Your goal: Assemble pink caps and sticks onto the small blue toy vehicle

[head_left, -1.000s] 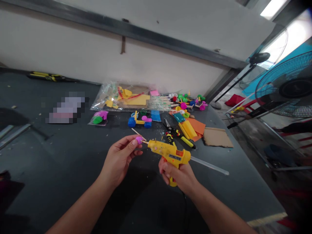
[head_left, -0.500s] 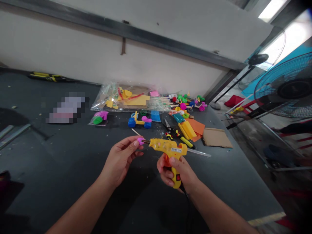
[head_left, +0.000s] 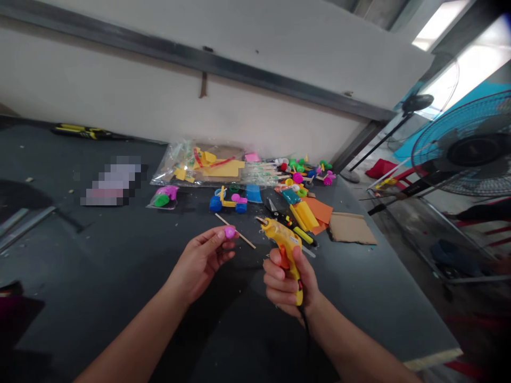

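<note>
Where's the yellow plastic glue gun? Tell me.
In the head view, the yellow plastic hot glue gun is gripped in the right hand, right of centre, with the left hand to its left and orange sheets beyond it.

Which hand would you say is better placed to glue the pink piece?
Probably the right hand: it grips the yellow glue gun, while the left hand pinches the pink piece on the wooden stick.

Nothing readable in this view.
The yellow plastic hot glue gun [head_left: 284, 242] showed no legible print, the clear plastic bag [head_left: 199, 170] carried no words that could be made out, and a blurred, pixelated patch [head_left: 112, 181] was unreadable.
</note>
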A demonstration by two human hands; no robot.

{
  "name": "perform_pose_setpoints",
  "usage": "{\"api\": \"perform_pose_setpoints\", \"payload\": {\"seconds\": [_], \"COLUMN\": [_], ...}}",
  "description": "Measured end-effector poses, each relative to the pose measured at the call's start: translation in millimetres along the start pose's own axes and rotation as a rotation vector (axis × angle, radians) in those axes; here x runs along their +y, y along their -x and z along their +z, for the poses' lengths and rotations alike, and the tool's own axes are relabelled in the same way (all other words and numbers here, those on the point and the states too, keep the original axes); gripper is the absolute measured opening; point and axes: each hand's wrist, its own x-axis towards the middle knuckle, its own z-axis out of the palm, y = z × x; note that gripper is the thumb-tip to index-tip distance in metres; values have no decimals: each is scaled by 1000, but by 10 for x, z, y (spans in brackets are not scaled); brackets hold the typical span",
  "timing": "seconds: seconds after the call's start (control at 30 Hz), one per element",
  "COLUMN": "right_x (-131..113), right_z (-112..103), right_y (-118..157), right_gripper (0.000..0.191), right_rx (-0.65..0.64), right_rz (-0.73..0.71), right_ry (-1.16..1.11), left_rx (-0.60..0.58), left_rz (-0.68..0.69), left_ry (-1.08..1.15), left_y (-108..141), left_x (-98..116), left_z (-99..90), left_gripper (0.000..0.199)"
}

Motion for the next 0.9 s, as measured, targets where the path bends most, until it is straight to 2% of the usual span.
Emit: {"api": "perform_pose_setpoints", "payload": {"seconds": [0.17,0.33,0.4,0.53,0.6,0.67,0.77,0.9], "right_x": [-62,-209,-325,-650,-836,-1017,-1247,-1445], "right_z": [48,246,335,441,436,379,185,-188], "right_y": [-7,37,119,456,679,894,1138,1294], "right_gripper": [35,35,35,34,33,33,35,35], "right_rx": [-107,-63,-29,57,130,269,543,926], "right_rz": [-85,-203,-297,-598,-715,-792,-800,-786], "right_ry": [4,12,43,156,238,294,444,840], "left_rx": [30,83,125,160,191,214,268,328], "left_rz": [-10,26,31,48,61,73,135,178], "left_ry": [-2,38,49,60,59,53,32,-11], "left_y": [-73,-143,-149,-143,-136,-121,-76,13], "left_x": [-38,-63,-60,-30,14,85,226,401], "left_z": [-59,-56,-43,-55,-75,-77,-3,180], "left_gripper": [19,18,17,16,14,13,8,15]}}
